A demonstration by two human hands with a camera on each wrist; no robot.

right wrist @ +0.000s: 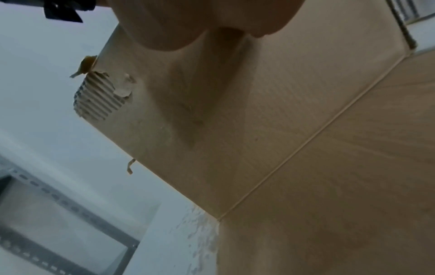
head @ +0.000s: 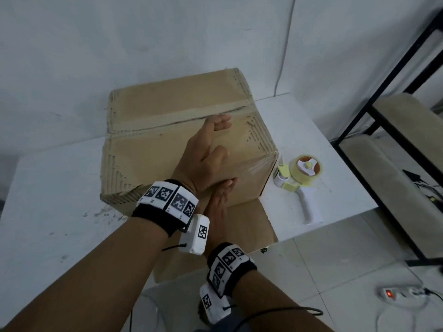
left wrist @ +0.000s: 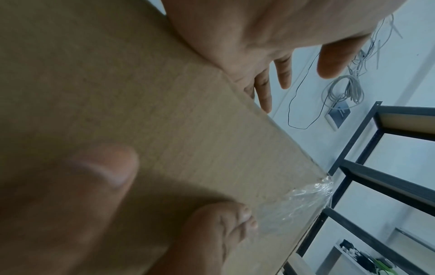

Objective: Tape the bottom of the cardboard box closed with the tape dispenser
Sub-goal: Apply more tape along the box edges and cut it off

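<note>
The cardboard box (head: pixel 153 130) stands on the white table (head: pixel 48 212) with its closed flaps upward and a strip of tape (head: pixel 167 116) along their seam. My left hand (head: pixel 208 149) lies flat on the box top, fingers straight and reaching to the seam. My right hand (head: pixel 221 200) presses with straight fingers against the near side wall, just under the top edge. In the left wrist view, clear tape (left wrist: pixel 303 201) wraps over the box's edge near the right hand's fingertips (left wrist: pixel 244 215). The yellow and white tape dispenser (head: pixel 302 180) lies on the table to the right of the box, untouched.
A lower box flap (head: pixel 242 224) juts toward me over the table's front edge. A black metal shelf (head: pixel 383 121) stands to the right. A power strip (head: pixel 402 293) and cables lie on the floor. The box's left corner (right wrist: pixel 98 96) is torn.
</note>
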